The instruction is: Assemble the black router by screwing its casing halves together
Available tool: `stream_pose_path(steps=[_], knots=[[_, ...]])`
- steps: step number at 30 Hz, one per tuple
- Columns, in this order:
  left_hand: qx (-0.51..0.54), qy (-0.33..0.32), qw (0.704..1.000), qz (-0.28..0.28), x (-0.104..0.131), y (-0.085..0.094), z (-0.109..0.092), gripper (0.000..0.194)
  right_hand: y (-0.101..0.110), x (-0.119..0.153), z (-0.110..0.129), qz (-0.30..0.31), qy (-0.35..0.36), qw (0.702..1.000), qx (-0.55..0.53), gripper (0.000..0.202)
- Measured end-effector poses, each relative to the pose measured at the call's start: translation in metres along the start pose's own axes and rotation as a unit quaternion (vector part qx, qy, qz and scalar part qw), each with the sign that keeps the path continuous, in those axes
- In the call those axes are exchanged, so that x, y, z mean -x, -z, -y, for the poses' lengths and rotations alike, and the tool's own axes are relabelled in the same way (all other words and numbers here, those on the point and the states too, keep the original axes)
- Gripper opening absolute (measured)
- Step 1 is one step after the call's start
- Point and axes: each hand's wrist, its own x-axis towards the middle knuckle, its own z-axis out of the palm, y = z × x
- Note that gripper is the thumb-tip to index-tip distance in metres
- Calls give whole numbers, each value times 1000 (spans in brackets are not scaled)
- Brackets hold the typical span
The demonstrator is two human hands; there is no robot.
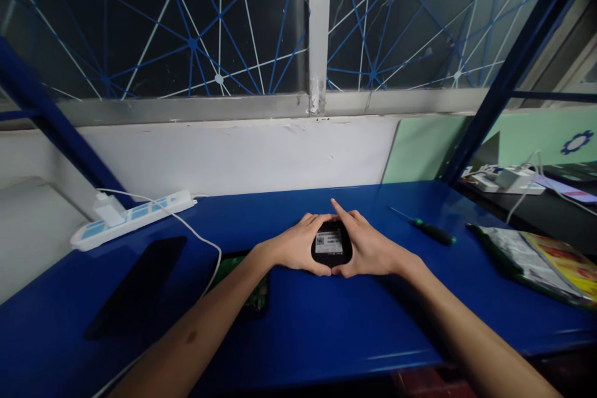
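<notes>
Between my two hands, over the middle of the blue table, is a black device with a white printed label (329, 241). My left hand (301, 244) wraps round its left edge, and my right hand (366, 242) holds its right edge with one finger stretched up. My thumbs nearly meet at the near edge. Partly under my left forearm lies an open black case with a green circuit board (255, 298). To the right of my right hand is a screwdriver with a black and green handle (433, 232).
A white power strip (140, 219) with a plugged-in charger stands at the back left, its white cable (205, 239) crossing the table. A flat black panel (137, 286) lies at the left. On the right is a shiny packet (541, 261). Blue metal posts (504, 74) flank the table.
</notes>
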Motion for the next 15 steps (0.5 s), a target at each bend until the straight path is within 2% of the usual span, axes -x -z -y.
stream_pose_path(steps=[4, 8, 12, 15], knots=[[18, 62, 998, 20, 15, -5, -7, 114, 0, 2, 3, 22, 6, 1000, -10, 138], [9, 90, 996, 16, 26, -6, -16, 118, -2, 4, 8, 40, 17, 999, 0, 136], [-41, 93, 993, 67, 19, 2, -23, 118, -3, 4, 12, 41, 23, 999, 11, 136], [-86, 80, 987, 110, 5, 10, -26, 125, -1, 2, 14, 33, 17, 999, 8, 136]])
